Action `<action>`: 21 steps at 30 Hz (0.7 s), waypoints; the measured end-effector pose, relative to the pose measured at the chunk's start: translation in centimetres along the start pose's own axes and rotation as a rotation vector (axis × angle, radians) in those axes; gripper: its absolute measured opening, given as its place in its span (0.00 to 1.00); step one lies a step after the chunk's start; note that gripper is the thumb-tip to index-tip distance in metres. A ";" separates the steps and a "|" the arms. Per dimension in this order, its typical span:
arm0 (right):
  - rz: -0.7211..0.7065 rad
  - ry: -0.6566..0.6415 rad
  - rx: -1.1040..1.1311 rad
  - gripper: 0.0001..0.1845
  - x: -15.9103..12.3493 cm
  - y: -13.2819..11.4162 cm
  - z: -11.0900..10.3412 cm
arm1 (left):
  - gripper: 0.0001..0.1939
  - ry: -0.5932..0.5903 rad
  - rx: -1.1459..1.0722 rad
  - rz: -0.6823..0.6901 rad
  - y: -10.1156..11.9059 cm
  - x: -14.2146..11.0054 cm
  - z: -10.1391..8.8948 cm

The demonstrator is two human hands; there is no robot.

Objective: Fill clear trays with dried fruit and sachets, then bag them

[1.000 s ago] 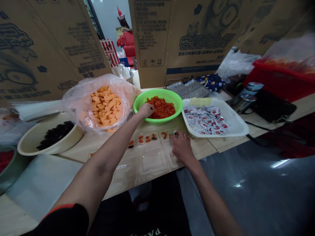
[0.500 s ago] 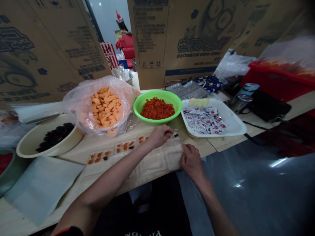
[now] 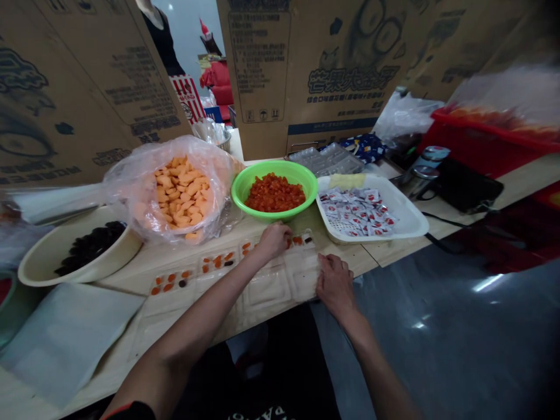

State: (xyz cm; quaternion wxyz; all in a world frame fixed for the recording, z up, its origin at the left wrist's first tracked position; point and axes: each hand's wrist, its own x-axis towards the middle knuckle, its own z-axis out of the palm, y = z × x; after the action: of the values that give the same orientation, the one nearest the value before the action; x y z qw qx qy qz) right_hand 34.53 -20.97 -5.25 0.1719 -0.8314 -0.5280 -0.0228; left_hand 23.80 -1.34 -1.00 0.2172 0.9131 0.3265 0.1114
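A clear plastic tray (image 3: 304, 274) with square compartments lies along the table's front edge. Small orange pieces (image 3: 217, 262) and single dark pieces (image 3: 182, 283) sit in its far-row compartments. My left hand (image 3: 275, 240) is over that row toward the right, fingers bent down and drawn together; whatever is between the fingertips is hidden. At the tray's right end, my right hand (image 3: 336, 283) has its fingers curled on the edge. Just beyond my left hand stands a green bowl (image 3: 312, 195) of red-orange pieces (image 3: 275, 193).
To the left are a plastic bag (image 3: 144, 204) of orange pieces, a cream bowl (image 3: 37, 265) of dark pieces and a translucent sheet (image 3: 70, 338). A white basket (image 3: 409, 219) of small sachets stands right. Cardboard boxes (image 3: 262, 76) wall the back. A person (image 3: 161, 44) shows behind the gap.
My left hand has shifted slightly left along the tray, uncovering orange pieces beside the rightmost dark piece. My right hand stays at the tray's end. A person has appeared in the gap behind.
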 end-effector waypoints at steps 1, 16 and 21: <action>0.005 -0.002 -0.010 0.27 0.4 -0.3 -0.3 | 0.14 -0.033 0.011 0.023 -0.3 -0.1 -0.3; -0.068 -0.122 0.110 0.23 5.1 -3.8 0.6 | 0.12 -0.032 0.187 0.007 -0.4 -0.8 0.5; -0.063 -0.099 0.141 0.19 5.2 -4.0 1.0 | 0.14 -0.029 0.160 -0.012 -0.4 -1.5 -0.7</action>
State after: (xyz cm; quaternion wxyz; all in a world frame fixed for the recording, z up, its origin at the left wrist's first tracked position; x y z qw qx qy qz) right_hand 33.15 -14.63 -4.05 0.2028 -0.8004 -0.5619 0.0500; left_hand 22.22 -1.77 -0.72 0.1491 0.9270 0.3368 0.0705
